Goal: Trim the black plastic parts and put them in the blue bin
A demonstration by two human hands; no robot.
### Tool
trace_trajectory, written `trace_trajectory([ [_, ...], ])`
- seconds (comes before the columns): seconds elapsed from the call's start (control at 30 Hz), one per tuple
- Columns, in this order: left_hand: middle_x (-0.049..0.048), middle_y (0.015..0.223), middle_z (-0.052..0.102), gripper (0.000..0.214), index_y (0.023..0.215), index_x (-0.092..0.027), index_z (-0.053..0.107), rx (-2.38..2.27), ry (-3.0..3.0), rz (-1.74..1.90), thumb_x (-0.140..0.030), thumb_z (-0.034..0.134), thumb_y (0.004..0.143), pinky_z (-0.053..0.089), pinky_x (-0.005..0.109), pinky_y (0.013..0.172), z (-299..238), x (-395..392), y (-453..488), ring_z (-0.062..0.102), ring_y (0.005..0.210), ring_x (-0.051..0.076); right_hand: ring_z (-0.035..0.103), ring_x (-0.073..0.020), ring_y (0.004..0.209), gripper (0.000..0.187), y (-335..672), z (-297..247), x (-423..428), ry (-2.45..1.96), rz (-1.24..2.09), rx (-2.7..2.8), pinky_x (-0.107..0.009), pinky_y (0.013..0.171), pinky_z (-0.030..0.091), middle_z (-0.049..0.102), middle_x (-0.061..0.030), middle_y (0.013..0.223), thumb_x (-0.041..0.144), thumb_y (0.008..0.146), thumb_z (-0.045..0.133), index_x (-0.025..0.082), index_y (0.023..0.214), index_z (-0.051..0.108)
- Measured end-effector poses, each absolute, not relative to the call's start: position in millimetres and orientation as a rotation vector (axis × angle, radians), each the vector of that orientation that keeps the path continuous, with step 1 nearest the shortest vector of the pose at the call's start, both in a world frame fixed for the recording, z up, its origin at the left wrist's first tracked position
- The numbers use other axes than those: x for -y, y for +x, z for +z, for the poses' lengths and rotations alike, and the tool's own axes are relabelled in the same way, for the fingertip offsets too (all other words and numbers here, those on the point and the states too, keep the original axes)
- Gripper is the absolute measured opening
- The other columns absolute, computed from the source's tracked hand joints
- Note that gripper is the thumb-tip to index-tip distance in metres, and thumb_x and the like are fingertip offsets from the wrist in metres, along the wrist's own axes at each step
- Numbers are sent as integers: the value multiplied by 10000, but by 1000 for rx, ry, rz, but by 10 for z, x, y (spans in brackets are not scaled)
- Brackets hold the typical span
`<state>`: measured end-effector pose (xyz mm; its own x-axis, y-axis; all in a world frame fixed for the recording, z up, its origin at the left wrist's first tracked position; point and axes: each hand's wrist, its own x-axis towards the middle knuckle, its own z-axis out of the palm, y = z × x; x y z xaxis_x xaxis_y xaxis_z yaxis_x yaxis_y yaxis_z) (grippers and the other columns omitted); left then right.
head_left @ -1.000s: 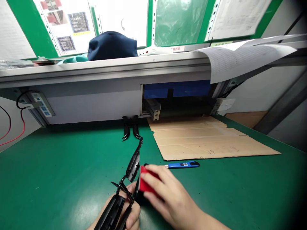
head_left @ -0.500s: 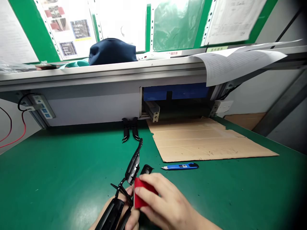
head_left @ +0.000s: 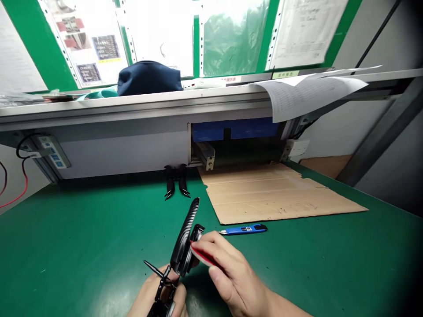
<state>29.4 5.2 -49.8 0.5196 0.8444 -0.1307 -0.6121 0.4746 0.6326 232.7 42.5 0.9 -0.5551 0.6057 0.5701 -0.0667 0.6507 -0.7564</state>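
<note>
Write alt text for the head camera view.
Left hand grips a black plastic part while the right hand presses a red-handled tool against it, over a green table. A blue utility knife and cardboard sheet lie beyond.

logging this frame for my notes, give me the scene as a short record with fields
left hand: left hand grips the lower end of a black plastic part, held up off the table
right hand: right hand presses a red pad against the part's side
table: green table
near the hands: blue utility knife, lying flat just beyond the right hand
further back: cardboard sheet; two small black pieces by the shelf
shelf: dark blue bag, overhanging paper sheet
</note>
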Motion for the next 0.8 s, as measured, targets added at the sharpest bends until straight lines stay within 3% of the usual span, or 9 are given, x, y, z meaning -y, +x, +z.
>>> trace_trajectory([
  [0.17,-24,407,461,302,1009,-123,665,-517,562,913,-376,585,864,301,249,449,-494,-55,282,410,358,103,502,-255,944,371,2366,52,-445,-405,981,1951,-348,857,441,470,-86,1076,453,1090,380,181,1262,564],
  [0.3,-26,422,443,272,854,-132,689,-480,597,924,-392,609,856,310,236,456,-432,-56,268,386,367,81,496,-250,952,351,2338,40,-427,-444,959,1983,-342,848,442,450,-92,1101,370,1050,373,164,1269,555],
  [0.37,-37,442,455,315,986,-146,683,-443,680,1000,-423,587,873,348,250,479,-385,-98,205,383,360,84,510,-235,892,350,2375,32,-452,-433,936,2112,-337,810,449,473,-79,1043,341,1009,370,170,1219,592],
  [0.47,-47,463,489,486,1250,-173,556,-540,842,1069,-486,558,877,379,270,522,-301,-174,77,412,359,100,474,-251,998,350,2493,27,-555,-614,790,2256,-360,892,408,466,-70,1114,279,934,411,199,1240,561],
  [0.53,-53,455,463,504,1153,-157,592,-761,980,965,-563,547,857,333,246,497,-243,-186,26,394,369,100,436,-257,1074,323,2565,40,-633,-726,668,2194,-373,942,373,449,-66,1159,243,939,389,211,1221,543],
  [0.6,-52,487,429,506,937,-142,628,-1018,1165,766,-628,532,834,261,222,478,-189,-153,29,362,421,92,443,-255,1070,274,2588,68,-668,-690,542,2116,-369,926,381,451,-72,1156,226,997,334,209,1179,538],
  [0.67,-45,559,419,488,801,-144,616,-1201,1433,576,-618,513,850,215,219,493,-154,-103,70,339,505,92,462,-273,1032,256,2547,87,-633,-578,397,2201,-386,898,392,458,-93,1148,272,1048,321,196,1191,519],
  [0.8,-59,542,318,357,647,-176,585,-1231,1886,318,-461,556,861,160,249,491,-209,-80,153,293,531,96,524,-256,725,136,2337,-43,-460,-562,-56,2761,-353,704,442,533,-51,849,267,949,597,185,1052,562],
])
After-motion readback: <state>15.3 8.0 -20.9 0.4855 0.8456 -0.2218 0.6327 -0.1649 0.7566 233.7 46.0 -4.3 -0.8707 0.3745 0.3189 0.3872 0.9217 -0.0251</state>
